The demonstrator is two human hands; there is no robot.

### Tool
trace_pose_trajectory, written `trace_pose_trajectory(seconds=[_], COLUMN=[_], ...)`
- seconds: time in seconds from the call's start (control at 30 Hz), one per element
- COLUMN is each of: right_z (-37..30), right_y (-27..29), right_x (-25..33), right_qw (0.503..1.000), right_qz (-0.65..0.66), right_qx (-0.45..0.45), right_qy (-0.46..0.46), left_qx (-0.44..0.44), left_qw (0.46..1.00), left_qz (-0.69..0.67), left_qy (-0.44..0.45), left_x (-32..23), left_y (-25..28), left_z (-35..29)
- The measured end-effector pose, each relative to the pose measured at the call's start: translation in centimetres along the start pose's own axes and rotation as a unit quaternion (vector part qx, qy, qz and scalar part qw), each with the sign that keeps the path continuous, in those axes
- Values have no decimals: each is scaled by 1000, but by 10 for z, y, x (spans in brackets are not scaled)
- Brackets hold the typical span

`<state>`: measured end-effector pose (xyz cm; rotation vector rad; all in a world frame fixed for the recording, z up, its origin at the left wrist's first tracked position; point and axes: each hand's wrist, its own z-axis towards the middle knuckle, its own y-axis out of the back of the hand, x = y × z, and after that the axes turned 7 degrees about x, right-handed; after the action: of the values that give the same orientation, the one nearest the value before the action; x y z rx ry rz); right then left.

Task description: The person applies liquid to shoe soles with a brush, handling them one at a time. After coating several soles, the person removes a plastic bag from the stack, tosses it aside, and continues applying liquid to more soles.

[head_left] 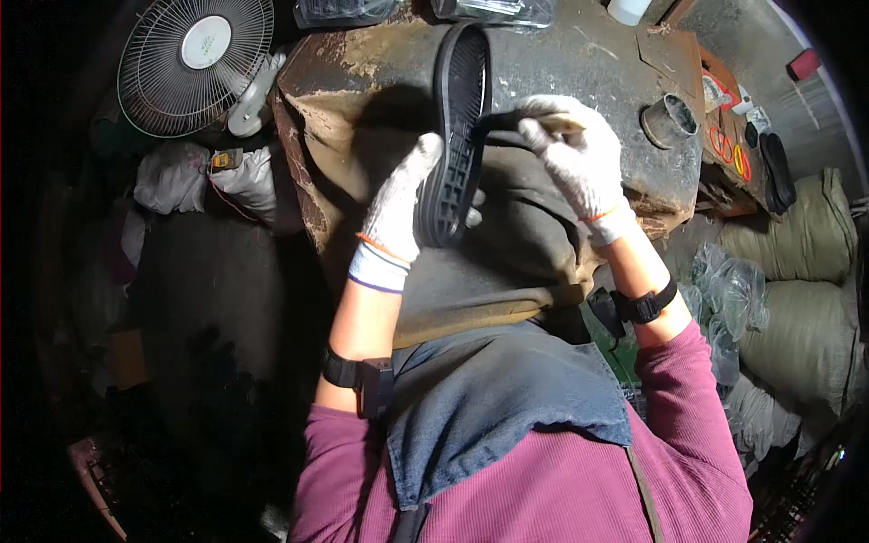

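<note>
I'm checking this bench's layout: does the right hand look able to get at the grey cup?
Probably yes: the grey cup sits to the right of the right hand, with nothing visible between them, though that hand holds a dark-ended tool.

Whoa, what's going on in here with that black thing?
A person in white gloves is holding a black shoe sole in the left hand. The right hand grips a thin dark tool, and its tip seems to touch the sole's right edge. Farther right, a cup sits on the worn table. A fan stands off to the left.
</note>
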<state>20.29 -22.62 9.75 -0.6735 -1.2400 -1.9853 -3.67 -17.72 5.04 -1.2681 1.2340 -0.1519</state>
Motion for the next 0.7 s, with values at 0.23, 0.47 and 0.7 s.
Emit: trace_pose_trajectory(seconds=[0.23,0.47,0.7], right_z=[-26,-32,3], right_y=[1,-47,-68], right_x=[28,30,9], right_qw=[952,982,993], right_qz=[259,113,107], right_qx=[158,82,-20], right_qy=[40,128,45], left_qx=[189,51,25], left_qw=[953,980,993], left_qz=[-237,110,-14], left_qy=[1,-155,-113], left_x=[22,50,41], left_y=[6,31,14], left_z=[-12,-6,-10])
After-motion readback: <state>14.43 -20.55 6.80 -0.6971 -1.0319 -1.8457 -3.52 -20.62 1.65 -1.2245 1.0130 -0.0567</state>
